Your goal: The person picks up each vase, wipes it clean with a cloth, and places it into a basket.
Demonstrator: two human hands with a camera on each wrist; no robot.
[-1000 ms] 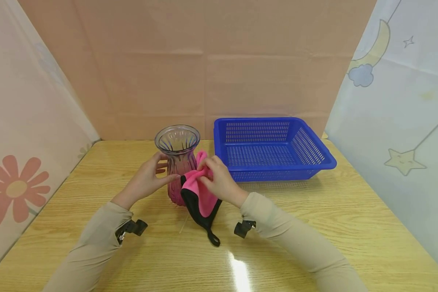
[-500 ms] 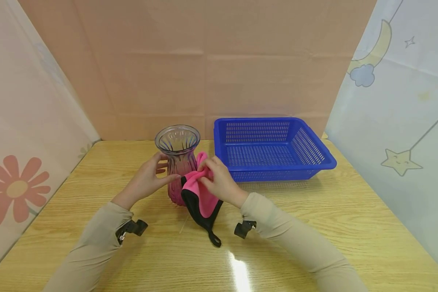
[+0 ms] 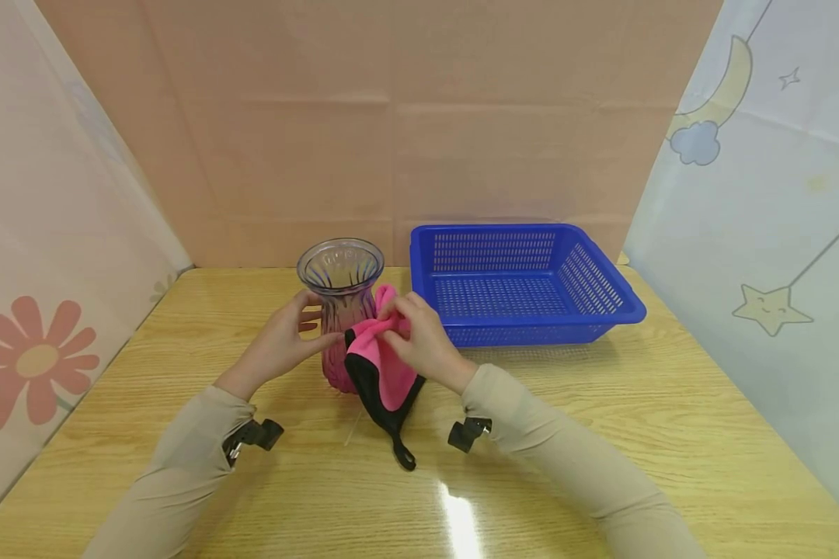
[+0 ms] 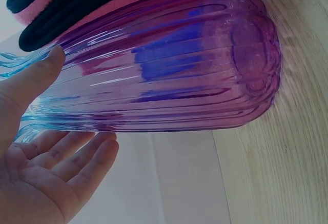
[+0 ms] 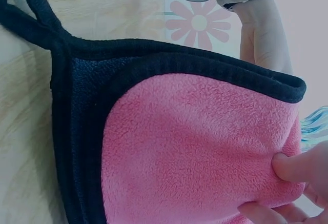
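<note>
A tall ribbed glass vase, bluish at its flared rim and pink at its base, stands upright on the table. My left hand holds it from the left, below the rim, the thumb in front and the fingers around the far side. In the right wrist view, my right hand pinches a folded pink cloth with black edging between thumb and fingers. The cloth hangs against the vase's right side, its black hanging loop pointing down. From the left wrist, the vase's pink lower body shows close by.
A blue plastic basket with slotted walls sits behind and right of the vase, with nothing in it. The wood-grain table has a backdrop behind it and printed sheets on both sides. Each wrist wears a black camera mount.
My right hand has risen slightly with the cloth, and the loop has swung a little up and left. My left hand and the vase stay in place.
</note>
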